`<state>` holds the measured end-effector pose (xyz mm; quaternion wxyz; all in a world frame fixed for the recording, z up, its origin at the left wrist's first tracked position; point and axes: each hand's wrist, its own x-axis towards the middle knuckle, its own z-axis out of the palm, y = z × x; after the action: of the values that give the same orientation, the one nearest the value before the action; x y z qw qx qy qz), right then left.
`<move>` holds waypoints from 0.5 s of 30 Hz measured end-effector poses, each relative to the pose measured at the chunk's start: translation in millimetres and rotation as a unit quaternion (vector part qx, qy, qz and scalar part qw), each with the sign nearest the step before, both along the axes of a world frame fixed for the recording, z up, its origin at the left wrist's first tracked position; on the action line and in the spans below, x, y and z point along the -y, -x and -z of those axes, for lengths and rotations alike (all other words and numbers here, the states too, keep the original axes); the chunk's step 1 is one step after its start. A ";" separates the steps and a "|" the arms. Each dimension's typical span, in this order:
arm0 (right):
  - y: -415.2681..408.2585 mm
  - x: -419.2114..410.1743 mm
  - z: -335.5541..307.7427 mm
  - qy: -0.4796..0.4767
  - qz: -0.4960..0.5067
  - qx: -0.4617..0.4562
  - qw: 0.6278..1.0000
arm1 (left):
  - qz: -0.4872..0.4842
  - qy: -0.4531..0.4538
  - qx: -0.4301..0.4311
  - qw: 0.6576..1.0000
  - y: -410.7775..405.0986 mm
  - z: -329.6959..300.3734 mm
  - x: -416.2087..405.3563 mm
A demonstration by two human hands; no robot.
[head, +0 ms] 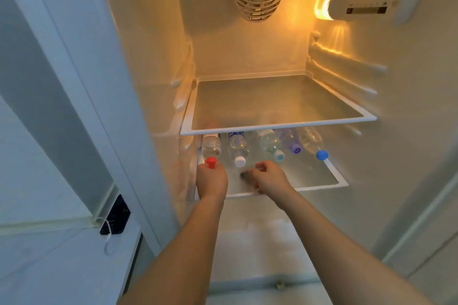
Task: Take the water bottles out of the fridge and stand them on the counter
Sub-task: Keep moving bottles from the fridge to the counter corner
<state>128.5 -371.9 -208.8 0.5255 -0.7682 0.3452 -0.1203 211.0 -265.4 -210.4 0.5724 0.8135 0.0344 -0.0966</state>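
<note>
Bottles lie on their sides in a row on the lower fridge shelf (332,176), caps toward the front, under the glass upper shelf (277,122). From the left: the red-capped bottle (211,148), the white-capped bottle (238,148), the pale-blue-capped bottle (271,147), the purple-capped bottle (291,142) and the blue-capped bottle (314,145). The left hand (211,179) is at the red cap, its grip curled around it (fingertips hidden behind the knuckles). The right hand (269,177) hovers just in front of the white cap, fingers loosely curled, holding nothing that can be made out through the motion blur.
</note>
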 end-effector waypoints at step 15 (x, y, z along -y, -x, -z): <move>-71.6 30.1 18.7 -0.146 -0.011 0.005 0.989 | -0.077 -0.080 0.065 0.992 -35.0 26.6 19.6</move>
<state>200.1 -401.9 -227.5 0.6352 -0.6860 0.3486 -0.0663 246.0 -285.0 -237.0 0.5125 0.8560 0.0677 0.0037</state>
